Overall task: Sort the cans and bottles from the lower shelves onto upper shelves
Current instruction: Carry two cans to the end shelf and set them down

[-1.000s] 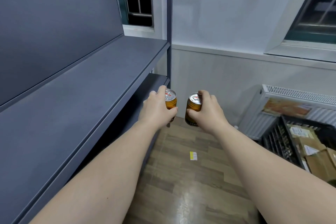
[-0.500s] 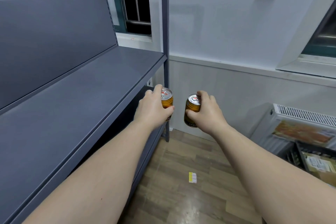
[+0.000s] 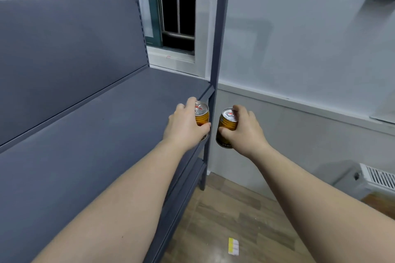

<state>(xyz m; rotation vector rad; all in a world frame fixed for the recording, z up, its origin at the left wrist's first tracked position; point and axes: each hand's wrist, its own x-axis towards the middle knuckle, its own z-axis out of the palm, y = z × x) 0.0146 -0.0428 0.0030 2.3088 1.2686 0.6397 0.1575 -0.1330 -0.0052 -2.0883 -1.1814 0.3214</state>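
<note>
**Two cans, one in each hand, at the shelf's end post**

Two small orange cans with silver pull-tab tops sit upright near the middle of the frame, close together but apart. Much of the left can [image 3: 202,115] is hidden behind my left hand [image 3: 184,126]; only its top, a strip of orange side and a sliver of its base show. Whether that base touches the front lip of the shelf I cannot tell. The right can [image 3: 226,129] shows more: its lid, ribbed orange side and a dark lower band with print too small to read. The lid markings on both are blurred.

My left hand wraps its can from the left, fingers curled over the far side and thumb across the near side. My right hand [image 3: 245,132] grips its can from the right, fingertips on the rim and thumb pressed on the body.

The grey post [image 3: 215,60] stands just behind the gap between the cans. The left can is over the front right corner of the bare grey shelf [image 3: 96,134]; the right can hangs past the post, in front of the pale wall [image 3: 299,49]. A barred window [image 3: 177,6] shows at the upper middle. Lower right, a yellow-and-white slip [image 3: 233,246] lies on the wood floor [image 3: 245,215], and a white radiator [image 3: 378,177] is cut off by the right edge.
</note>
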